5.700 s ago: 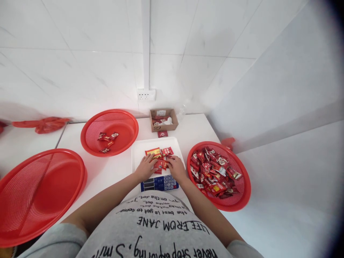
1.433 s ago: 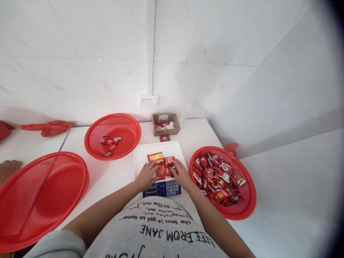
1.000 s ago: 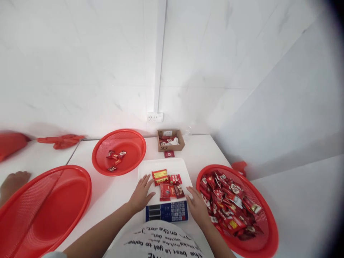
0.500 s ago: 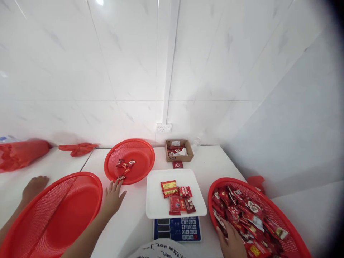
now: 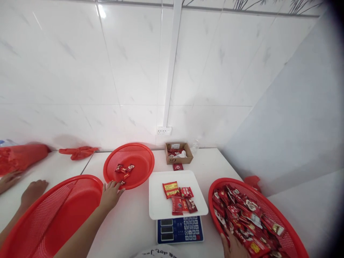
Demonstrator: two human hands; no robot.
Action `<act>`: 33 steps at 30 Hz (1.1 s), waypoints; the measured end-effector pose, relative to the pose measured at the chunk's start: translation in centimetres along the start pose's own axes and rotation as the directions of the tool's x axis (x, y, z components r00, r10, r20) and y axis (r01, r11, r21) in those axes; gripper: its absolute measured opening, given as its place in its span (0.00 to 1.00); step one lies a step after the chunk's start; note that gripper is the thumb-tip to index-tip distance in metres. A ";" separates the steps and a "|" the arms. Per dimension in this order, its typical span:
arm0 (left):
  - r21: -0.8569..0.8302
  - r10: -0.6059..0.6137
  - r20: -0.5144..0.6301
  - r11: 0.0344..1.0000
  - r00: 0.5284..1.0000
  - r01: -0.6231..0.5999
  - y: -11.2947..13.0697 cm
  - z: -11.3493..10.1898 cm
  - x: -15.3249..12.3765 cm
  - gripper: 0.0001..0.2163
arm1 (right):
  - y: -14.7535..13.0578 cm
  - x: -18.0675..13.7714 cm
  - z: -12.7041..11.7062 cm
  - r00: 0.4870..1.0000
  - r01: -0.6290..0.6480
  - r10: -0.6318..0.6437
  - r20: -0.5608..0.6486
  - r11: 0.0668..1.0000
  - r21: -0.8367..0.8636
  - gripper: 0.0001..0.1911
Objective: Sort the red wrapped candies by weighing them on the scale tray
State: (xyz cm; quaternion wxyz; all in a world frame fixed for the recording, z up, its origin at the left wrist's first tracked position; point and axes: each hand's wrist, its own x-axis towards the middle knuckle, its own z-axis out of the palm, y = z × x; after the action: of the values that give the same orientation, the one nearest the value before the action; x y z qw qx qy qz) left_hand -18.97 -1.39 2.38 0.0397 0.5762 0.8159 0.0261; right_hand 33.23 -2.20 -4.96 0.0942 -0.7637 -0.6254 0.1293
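My left hand point(image 5: 109, 194) reaches forward to the near rim of a small red mesh basket point(image 5: 142, 174). Its fingers are stretched out, touching the rim beside a few red snack packets point(image 5: 123, 168) inside. My right hand point(image 5: 233, 247) is low at the frame's bottom edge, inside the big red basket point(image 5: 288, 238) on the right. It rests among the many red packets point(image 5: 242, 215); its fingertips are buried. Between the hands stands a scale with a white tray point(image 5: 158, 204) and a blue keypad point(image 5: 179, 229). Several packets point(image 5: 179, 197) lie on the tray.
A large red basket point(image 5: 53, 215) sits at the near left. Another person's hands point(image 5: 33, 190) rest on the table beyond it, near red plastic bags point(image 5: 77, 152). A cardboard box point(image 5: 178, 152) stands at the back by the tiled wall and socket point(image 5: 163, 130).
Both hands have left the packets on the scale tray. The left moved to the small basket's rim, the right dropped into the right basket. The view tilted upward.
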 end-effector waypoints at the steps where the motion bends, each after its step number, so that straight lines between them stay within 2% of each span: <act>1: -0.013 0.005 -0.004 1.000 1.000 -0.005 -0.1 0.1 -0.1 0.17 | -0.4 -0.2 -0.1 1.000 0.006 -0.006 -0.014 1.000 -0.010 0.31; 3: -0.051 0.004 -0.017 0.999 1.000 -0.005 -0.4 0.2 -0.4 0.16 | -1.1 -0.7 -0.4 0.999 0.019 -0.020 -0.043 0.999 -0.039 0.31; 5: -0.095 -0.045 -0.057 0.995 0.997 0.040 -0.7 0.4 -0.6 0.17 | -1.6 -1.0 -0.6 0.997 0.044 -0.048 -0.062 0.996 -0.072 0.31; 8: -0.187 -0.241 -0.145 0.959 0.960 0.213 -1.5 0.4 -0.6 0.23 | -1.9 -1.3 -0.8 0.994 0.064 -0.074 -0.083 0.991 -0.116 0.30; 10: -0.309 -0.407 -0.106 0.881 0.907 0.359 -2.1 0.4 -0.3 0.30 | -2.0 -1.3 -0.8 0.994 0.052 -0.064 -0.085 0.989 -0.135 0.30; 12: -0.407 -0.504 -0.006 0.790 0.863 0.459 -2.6 0.4 0.0 0.34 | -2.1 -1.3 -0.8 0.996 0.024 -0.036 -0.076 0.989 -0.147 0.30; 14: -0.447 -0.515 0.046 0.755 0.856 0.479 -2.9 0.5 0.3 0.34 | -2.1 -1.2 -0.8 0.997 0.010 -0.020 -0.069 0.989 -0.149 0.30; 19: -0.444 -0.412 0.019 0.813 0.911 0.377 -2.7 1.1 0.0 0.31 | -2.2 -1.0 -0.8 0.999 -0.007 0.002 -0.035 0.991 -0.134 0.30; 25: -0.539 -0.479 0.134 0.699 0.867 0.469 -3.5 1.8 0.2 0.37 | -2.4 -0.8 -1.0 1.000 -0.022 0.021 -0.013 0.991 -0.128 0.30; 29: -0.553 -0.480 0.163 0.679 0.862 0.482 -4.4 1.8 1.1 0.34 | -2.1 -0.9 -0.6 0.998 0.008 -0.017 -0.062 0.989 -0.146 0.28; 33: -0.569 -0.490 0.148 0.668 0.859 0.479 -4.6 2.0 1.7 0.31 | -1.9 -1.0 -0.5 0.999 0.007 -0.013 -0.045 0.989 -0.149 0.29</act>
State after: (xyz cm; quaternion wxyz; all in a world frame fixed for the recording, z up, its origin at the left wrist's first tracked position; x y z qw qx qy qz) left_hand -23.63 -1.29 -0.08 0.2140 0.2973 0.8903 0.2706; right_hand 31.41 -2.76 -3.80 0.0520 -0.7682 -0.6348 0.0644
